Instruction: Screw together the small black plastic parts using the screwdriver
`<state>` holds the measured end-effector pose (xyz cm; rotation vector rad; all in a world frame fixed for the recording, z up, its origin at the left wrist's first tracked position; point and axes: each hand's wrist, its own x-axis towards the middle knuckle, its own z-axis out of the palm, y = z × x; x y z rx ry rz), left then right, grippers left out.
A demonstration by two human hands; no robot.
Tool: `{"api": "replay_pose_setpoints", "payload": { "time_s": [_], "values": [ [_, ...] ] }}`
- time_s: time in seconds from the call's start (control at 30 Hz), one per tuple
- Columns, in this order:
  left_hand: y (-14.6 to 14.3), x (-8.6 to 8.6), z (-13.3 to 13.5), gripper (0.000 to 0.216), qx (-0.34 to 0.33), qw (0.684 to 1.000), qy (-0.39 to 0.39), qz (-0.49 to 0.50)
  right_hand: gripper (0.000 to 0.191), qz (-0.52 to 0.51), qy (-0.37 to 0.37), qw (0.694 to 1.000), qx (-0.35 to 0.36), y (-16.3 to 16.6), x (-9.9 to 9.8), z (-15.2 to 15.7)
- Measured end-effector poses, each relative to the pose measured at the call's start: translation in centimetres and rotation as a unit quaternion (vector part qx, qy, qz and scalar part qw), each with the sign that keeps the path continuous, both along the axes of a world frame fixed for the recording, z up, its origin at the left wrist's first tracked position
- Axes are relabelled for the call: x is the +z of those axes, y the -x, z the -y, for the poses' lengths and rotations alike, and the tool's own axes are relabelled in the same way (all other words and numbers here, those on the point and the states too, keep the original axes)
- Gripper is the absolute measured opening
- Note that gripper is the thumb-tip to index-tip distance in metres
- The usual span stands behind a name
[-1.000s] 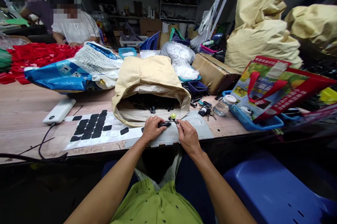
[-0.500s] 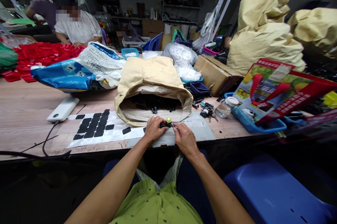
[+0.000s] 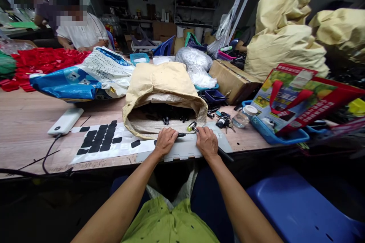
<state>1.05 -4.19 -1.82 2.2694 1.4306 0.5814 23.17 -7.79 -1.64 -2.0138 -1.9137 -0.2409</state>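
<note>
While left fingers (image 3: 170, 134) grip black piece (image 3: 181, 134) pointing rightward, right fingers (image 3: 201, 132) grasp diagonal hammer (image 3: 226, 154), head (image 3: 191, 126) leftward.

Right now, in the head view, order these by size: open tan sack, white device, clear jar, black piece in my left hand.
Open tan sack
White device
Clear jar
Black piece, visible part only; your left hand hides some

Sack (image 3: 159, 79) behind the hands (image 3: 165, 142), parts (image 3: 166, 120) seemingly inside; power bank (image 3: 66, 121) to its left, keys (image 3: 230, 124) right
</note>
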Motion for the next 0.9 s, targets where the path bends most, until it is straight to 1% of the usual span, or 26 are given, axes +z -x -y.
{"api": "replay_pose_setpoints", "payload": {
  "time_s": [0.2, 0.4, 0.9],
  "values": [
    [0.01, -0.16, -0.07, 0.038, 0.003, 1.000, -0.004, -0.003, 0.024, 0.011, -0.014, 1.000, -0.011, 0.29, -0.22, 0.32],
    [-0.04, 0.06, 0.05, 0.041, 0.010, 1.000, -0.004, 0.002, 0.024, 0.004, -0.007, 1.000, -0.009, 0.34, -0.20, 0.25],
    [0.06, -0.38, -0.07, 0.045, 0.010, 1.000, -0.020, -0.004, 0.024, 0.001, -0.005, 1.000, -0.011, 0.42, -0.16, 0.25]
  ]
}}
